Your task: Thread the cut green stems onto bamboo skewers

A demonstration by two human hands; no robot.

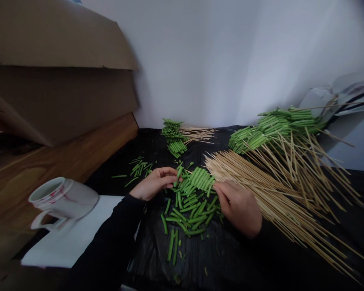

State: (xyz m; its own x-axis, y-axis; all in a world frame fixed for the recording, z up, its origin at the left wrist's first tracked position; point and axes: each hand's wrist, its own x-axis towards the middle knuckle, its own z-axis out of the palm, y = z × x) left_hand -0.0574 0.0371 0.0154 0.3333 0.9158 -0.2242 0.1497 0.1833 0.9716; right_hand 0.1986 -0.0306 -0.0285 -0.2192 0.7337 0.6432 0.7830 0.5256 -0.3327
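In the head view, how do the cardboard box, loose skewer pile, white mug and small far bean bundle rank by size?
1. cardboard box, filling the upper left.
2. loose skewer pile.
3. white mug and small far bean bundle look alike; the mug is nearer the camera, so unranked.

1 head-worn camera looks forward and down, close over the worktop (218,258). The left hand (153,184) and right hand (239,206) sit low at centre; beyond the hands, it faces a white wall (230,60).
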